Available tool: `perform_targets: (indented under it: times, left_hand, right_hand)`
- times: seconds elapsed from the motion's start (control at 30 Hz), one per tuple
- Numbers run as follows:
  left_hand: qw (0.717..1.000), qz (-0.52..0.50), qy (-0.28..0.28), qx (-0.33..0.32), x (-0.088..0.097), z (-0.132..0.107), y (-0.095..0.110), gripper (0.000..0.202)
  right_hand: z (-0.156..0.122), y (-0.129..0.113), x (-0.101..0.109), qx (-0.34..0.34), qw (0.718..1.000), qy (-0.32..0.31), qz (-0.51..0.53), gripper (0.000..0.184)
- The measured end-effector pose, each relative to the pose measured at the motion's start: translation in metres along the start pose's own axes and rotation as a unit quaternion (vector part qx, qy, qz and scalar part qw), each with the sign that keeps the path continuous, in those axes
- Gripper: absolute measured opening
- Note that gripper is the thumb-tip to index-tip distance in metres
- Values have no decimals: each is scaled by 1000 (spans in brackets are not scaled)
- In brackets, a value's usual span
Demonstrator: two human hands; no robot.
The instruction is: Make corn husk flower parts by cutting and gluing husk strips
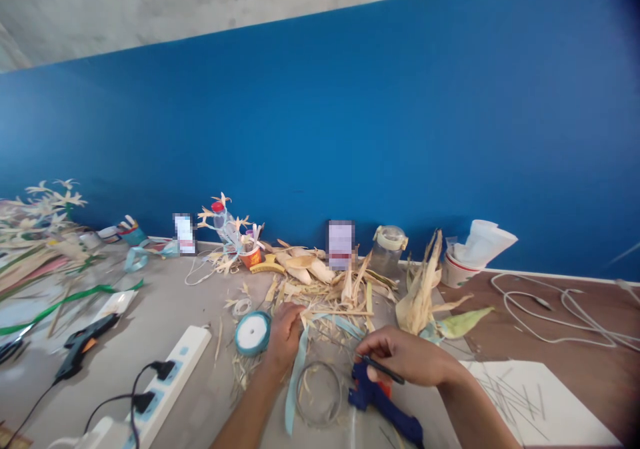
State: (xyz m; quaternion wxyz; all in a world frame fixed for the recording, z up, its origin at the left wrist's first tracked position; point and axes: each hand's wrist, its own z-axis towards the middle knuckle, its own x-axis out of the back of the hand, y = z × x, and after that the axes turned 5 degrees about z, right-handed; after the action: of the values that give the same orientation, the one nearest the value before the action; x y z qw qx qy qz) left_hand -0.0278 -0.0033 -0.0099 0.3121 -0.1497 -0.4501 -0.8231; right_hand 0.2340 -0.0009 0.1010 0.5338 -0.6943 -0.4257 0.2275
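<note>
My left hand [285,337] is closed in a pinch at the edge of a heap of dry corn husks [305,282]. A light blue ribbon [296,386] hangs from its fingertips, and part of the ribbon runs right toward my other hand. My right hand [407,356] is closed around a slim black tool [384,370] whose exact kind I cannot make out. Under that hand lies a dark blue glue gun [387,410]. A clear round roll [319,394] sits between my forearms, and a ribbon spool [253,333] is left of my left hand.
A white power strip [173,376] and a black glue gun [87,346] lie at the left. Along the blue wall stand phones [341,246], a lidded jar [389,246] and a paper cup [457,270]. Thin wires rest on white paper [555,412] at the right.
</note>
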Motion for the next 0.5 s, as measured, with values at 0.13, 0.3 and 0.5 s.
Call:
perform_targets:
  times: [0.13,0.3,0.5]
  left_hand:
    - [1000,-4,-6,-8,1,0,1,27]
    - [1000,-2,-12,-24,1,1,2,27]
    - [1000,-1,-14,-27,1,1,3,26]
  right_hand:
    - [0,2,1,1,1000,-1,-4,30]
    - [0,5,1,5,1000,-9,12,28]
    - [-1,6,0,0,1000,1,15,27]
